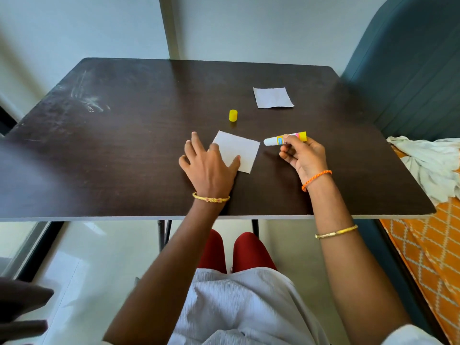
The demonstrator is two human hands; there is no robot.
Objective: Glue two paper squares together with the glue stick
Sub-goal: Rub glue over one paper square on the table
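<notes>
Scuff marks are showing pale on the far left of the dark wooden table. Moving right, the left hand is lying flat with fingers spread wide, gripping nothing, its thumb and forefinger pressing down on the left part of the near paper square, which is lying flat on the tabletop. A gold bangle is sitting on that wrist. Just beyond the hand, the yellow cap is standing upright on the table, apart from everything else. Further right and further back, the second paper square is lying flat, well apart from the first. Nearer, the right hand is closing its fingers around the glue stick, holding it roughly level with its uncapped white tip pointing left, just beside the near square's right corner; whether tip and paper are touching cannot be told. An orange thread bracelet is circling that wrist.
</notes>
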